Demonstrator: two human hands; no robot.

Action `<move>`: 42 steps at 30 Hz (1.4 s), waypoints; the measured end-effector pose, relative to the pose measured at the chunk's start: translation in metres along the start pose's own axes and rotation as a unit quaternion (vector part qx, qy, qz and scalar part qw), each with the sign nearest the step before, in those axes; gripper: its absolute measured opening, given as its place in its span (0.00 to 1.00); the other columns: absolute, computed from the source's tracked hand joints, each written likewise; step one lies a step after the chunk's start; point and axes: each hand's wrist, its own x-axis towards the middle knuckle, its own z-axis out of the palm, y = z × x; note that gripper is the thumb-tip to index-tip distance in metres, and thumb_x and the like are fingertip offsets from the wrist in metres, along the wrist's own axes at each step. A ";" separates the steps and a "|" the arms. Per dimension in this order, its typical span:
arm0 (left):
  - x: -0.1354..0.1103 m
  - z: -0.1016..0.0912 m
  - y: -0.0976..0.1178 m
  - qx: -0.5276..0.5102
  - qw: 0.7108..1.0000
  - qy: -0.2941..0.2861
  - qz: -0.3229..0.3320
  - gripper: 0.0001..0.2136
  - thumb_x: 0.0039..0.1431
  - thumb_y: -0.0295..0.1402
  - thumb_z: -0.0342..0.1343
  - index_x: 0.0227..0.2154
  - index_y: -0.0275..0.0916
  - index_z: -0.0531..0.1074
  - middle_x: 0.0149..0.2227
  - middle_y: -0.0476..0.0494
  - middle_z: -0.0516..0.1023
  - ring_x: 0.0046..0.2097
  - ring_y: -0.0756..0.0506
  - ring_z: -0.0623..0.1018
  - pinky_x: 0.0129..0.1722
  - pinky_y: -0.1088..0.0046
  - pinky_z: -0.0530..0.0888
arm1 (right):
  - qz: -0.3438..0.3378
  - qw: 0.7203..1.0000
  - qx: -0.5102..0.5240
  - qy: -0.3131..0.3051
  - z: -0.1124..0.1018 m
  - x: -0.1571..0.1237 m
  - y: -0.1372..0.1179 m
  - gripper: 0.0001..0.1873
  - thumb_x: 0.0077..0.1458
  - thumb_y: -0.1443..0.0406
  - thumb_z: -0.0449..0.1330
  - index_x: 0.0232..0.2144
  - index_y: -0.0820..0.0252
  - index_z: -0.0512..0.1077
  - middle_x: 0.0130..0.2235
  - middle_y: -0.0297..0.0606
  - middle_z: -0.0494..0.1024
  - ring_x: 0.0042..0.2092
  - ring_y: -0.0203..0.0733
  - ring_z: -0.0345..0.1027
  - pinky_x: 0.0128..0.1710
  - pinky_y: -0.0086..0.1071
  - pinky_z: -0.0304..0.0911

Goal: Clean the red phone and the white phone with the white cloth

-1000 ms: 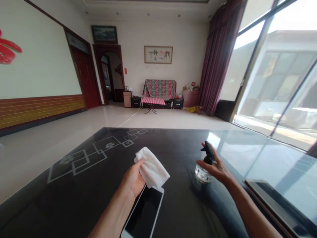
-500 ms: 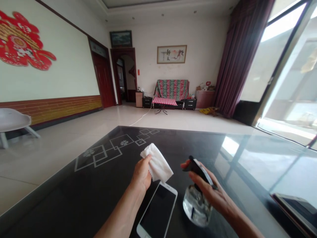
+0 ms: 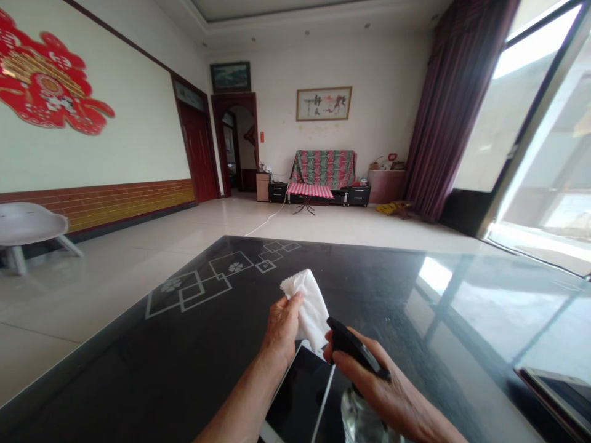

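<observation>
A folded white cloth with a zigzag edge is pinched in my left hand, raised above the table. My right hand grips a clear spray bottle by its black trigger head, and the nozzle points at the cloth from close by. Below both hands a white smartphone with a dark screen lies face up; my left forearm and the cloth cover parts of it. The bottle's lower end runs out of the picture.
The glossy black table bears a pale pattern of squares and flowers at its left. A second phone lies near its right edge. Beyond are a white chair, a small checked table and a purple curtain.
My left hand has shifted right with the cloth. The spray bottle, in my right hand, has moved left and lower, so its nozzle is now close to the cloth. The view has tilted slightly.
</observation>
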 end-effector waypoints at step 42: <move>0.006 -0.005 0.025 -0.093 0.995 0.017 -0.027 0.06 0.49 0.31 0.60 0.30 0.34 0.74 0.26 0.44 0.78 0.28 0.47 0.77 0.28 0.75 0.71 | -0.015 0.995 -0.063 -0.080 -0.004 -0.005 -0.008 0.12 0.56 0.58 0.53 0.33 0.60 0.70 0.26 0.31 0.68 0.27 0.34 0.59 0.26 0.26 0.56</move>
